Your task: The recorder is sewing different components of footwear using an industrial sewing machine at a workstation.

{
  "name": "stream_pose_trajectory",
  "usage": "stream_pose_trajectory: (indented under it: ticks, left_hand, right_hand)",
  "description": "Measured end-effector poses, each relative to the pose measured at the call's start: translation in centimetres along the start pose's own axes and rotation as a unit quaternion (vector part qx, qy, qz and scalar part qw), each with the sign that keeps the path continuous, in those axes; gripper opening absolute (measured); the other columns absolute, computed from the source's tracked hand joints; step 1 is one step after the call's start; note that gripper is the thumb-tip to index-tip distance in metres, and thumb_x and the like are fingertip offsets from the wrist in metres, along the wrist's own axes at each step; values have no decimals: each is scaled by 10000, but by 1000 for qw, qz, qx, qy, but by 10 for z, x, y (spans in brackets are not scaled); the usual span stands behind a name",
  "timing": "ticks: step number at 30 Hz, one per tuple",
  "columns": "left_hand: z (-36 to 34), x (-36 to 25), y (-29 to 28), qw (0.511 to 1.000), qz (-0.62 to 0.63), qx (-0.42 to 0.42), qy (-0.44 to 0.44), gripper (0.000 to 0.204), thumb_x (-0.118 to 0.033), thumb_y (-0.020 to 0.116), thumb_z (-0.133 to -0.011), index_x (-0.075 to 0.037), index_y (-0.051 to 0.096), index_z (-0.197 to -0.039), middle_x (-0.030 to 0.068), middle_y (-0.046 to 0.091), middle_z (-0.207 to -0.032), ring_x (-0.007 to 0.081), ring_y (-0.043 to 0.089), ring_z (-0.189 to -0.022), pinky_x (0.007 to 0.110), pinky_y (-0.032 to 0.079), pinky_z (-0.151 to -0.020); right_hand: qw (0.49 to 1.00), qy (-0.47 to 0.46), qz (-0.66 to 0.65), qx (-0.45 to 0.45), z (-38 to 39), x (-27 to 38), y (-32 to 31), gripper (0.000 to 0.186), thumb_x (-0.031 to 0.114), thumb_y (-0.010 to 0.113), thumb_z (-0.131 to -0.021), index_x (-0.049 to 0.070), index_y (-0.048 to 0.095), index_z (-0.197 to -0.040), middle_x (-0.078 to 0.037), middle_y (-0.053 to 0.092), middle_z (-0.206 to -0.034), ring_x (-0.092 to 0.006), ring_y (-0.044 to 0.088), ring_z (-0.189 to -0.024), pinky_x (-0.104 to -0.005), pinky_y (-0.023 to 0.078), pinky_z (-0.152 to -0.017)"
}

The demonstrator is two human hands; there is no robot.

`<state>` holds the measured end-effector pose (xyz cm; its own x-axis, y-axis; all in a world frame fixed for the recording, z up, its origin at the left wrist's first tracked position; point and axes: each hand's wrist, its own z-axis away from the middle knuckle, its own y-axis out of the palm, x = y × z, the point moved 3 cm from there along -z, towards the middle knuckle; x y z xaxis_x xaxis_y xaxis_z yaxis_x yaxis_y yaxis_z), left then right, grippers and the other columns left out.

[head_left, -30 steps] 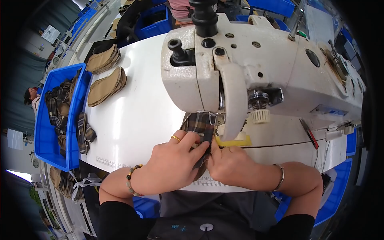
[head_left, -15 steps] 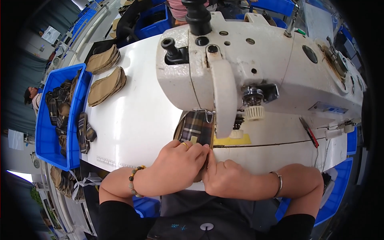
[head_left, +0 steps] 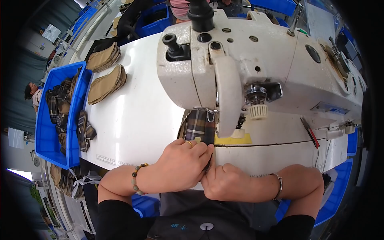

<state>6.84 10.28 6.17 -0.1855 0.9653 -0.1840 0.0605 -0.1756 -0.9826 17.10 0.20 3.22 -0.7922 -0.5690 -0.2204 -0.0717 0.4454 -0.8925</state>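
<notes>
A plaid fabric piece with a tan edge and a small yellowish tag lies under the needle area of a white sewing machine. My left hand, with a ring and a bead bracelet, presses on the near end of the fabric, its fingers bent and closed on it. Against it, my right hand pinches the right edge of the same piece between thumb and forefinger, the other fingers curled in. The fingertips of both hands nearly meet. Part of the fabric is hidden beneath my hands.
Two stacks of tan fabric pieces sit at the table's far left. Beside them stands a blue bin full of plaid pieces, with a folded plaid piece next to it. Red-handled thread snips lie on the right. Another person is at far left.
My head view has shifted slightly. The plaid fabric and both hands stay together at the machine, with my fingertips a little farther right in the picture.
</notes>
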Motion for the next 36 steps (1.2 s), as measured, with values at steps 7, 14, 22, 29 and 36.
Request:
stream_pose_trajectory:
  ticks: [7, 14, 22, 29, 36]
  left_hand:
    - [-5, 4, 0, 1000, 12, -13, -18, 443, -208, 666, -749, 36, 668, -1118, 47, 591, -821, 206, 618, -716, 331, 463, -622]
    - [-22, 20, 2, 997, 9, -57, -54, 407, -210, 692, -752, -2, 686, -1101, 51, 599, -839, 214, 625, -734, 339, 468, -638]
    - [-21, 24, 1, 993, -31, -100, -59, 358, -226, 719, -744, -56, 708, -1058, 22, 571, -864, 189, 595, -792, 323, 453, -693]
    - [-12, 18, 4, 989, -36, -131, -56, 368, -162, 773, -693, -107, 729, -1054, -31, 566, -870, 157, 589, -763, 333, 419, -646]
    - [-17, 17, 8, 988, -39, -147, -25, 250, -172, 665, -745, -53, 713, -959, -6, 539, -853, 163, 549, -783, 300, 426, -686]
  right_hand:
    - [1000, 16, 10, -14, -1, -4, 4, 119, 174, 607, -635, 73, 568, -586, -265, 709, -793, -113, 426, -418, -259, 271, -405]
    - [998, 34, 52, -23, -5, -23, 14, 113, 140, 622, -671, 27, 621, -669, -277, 714, -851, -126, 498, -444, -253, 360, -420]
    - [998, 51, 31, -2, -3, -33, 19, 132, 127, 619, -701, 2, 647, -733, -288, 714, -908, -127, 552, -485, -253, 393, -435]
    - [999, 27, 33, 14, -2, -23, 12, 268, 137, 608, -686, -42, 713, -856, -280, 717, -889, -103, 509, -463, -242, 356, -425]
    - [999, 20, 27, 0, -2, -23, 14, 301, 146, 600, -657, -47, 716, -856, -278, 716, -874, -106, 501, -461, -242, 345, -430]
